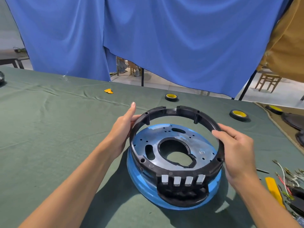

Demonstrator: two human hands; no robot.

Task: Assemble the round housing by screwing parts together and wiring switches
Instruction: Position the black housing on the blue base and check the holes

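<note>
Housing [137, 176] on green tablecloth [57, 129]; blue curtain [181, 38]

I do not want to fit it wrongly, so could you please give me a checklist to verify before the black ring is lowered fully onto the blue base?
1. Grip on both sides: the left hand and the right hand hold the black ring on opposite sides: ok.
2. Ring flat on the blue base: not ok. The far side is raised and the near side sits low.
3. Ring holes lined up with the holes in the plate: cannot tell.
4. No loose part visible on the plate: ok.
5. Wires away from the base, to its right: ok.
6. Switches in the four front slots: cannot tell.
</note>
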